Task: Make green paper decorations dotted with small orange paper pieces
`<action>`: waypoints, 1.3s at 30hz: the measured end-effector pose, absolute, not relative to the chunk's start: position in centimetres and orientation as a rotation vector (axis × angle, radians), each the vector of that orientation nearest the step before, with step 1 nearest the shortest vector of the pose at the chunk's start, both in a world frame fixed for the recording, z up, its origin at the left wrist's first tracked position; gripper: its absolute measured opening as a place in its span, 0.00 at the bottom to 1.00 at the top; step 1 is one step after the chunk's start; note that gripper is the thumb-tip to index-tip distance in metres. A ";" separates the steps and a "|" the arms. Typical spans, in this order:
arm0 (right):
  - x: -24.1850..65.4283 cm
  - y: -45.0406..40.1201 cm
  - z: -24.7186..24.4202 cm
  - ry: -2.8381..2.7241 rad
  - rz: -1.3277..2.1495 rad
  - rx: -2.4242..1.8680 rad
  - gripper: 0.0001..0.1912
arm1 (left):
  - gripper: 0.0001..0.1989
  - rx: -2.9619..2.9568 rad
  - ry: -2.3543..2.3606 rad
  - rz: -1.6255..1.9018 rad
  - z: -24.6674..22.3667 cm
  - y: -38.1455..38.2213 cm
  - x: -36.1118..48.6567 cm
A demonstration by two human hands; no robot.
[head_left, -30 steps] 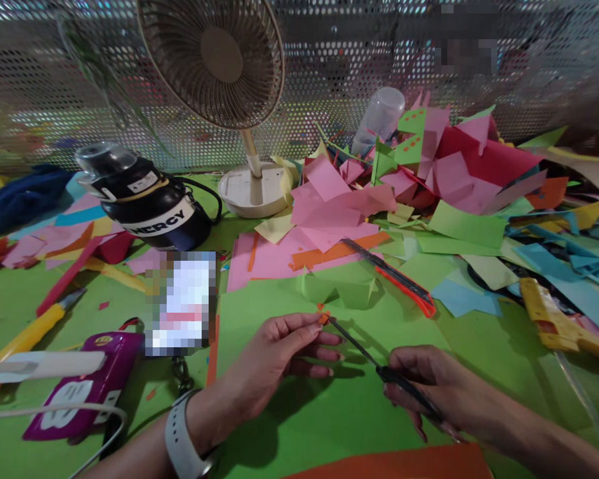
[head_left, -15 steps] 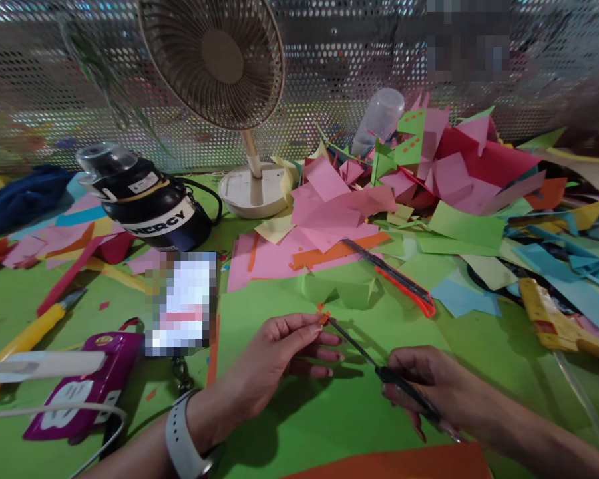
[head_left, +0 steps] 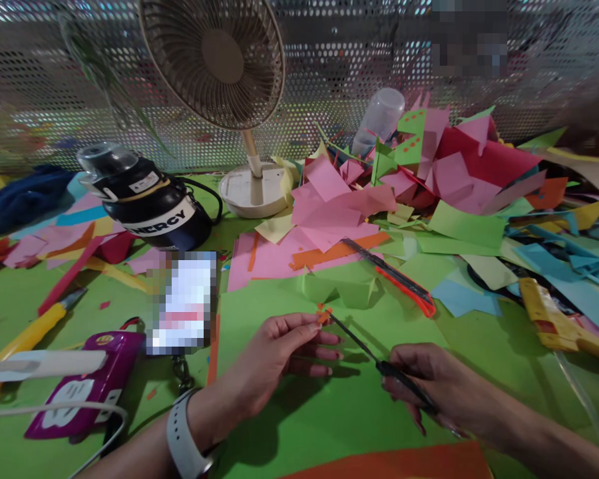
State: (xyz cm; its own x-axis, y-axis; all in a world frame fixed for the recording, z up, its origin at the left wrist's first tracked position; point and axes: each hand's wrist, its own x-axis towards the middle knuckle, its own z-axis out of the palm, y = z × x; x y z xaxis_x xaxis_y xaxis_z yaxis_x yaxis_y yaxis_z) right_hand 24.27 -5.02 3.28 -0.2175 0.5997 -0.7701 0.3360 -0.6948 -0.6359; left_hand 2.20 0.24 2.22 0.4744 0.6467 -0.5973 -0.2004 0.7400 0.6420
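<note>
Left fingers [head_left: 305, 334] pinch tiny orange paper [head_left: 323, 315], right fingers [head_left: 408, 352] grip a slim black-handled tool [head_left: 404, 380], and there's the fan [head_left: 222, 56] near the tabletop's [head_left: 20, 286] far edge!

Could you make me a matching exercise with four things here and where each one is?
Things
1. fan
2. black-handled tool
3. tiny orange paper piece
4. yellow glue gun

Places
A. pinched in the left hand
B. lying on the table's right side
C. standing between the black bottle and the paper heap
D. held in the right hand

Pairs: 1-C, 2-D, 3-A, 4-B
</note>
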 end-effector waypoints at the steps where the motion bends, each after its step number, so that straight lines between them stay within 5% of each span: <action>1: 24.3 -5.1 3.2 -1.124 2.024 -1.824 0.26 | 0.06 0.537 0.942 0.548 2.2 0.2 2.2; 39: 24.3 -5.3 2.4 -1.107 2.045 -1.764 0.26 | 0.07 0.552 0.886 0.578 1.8 0.0 2.2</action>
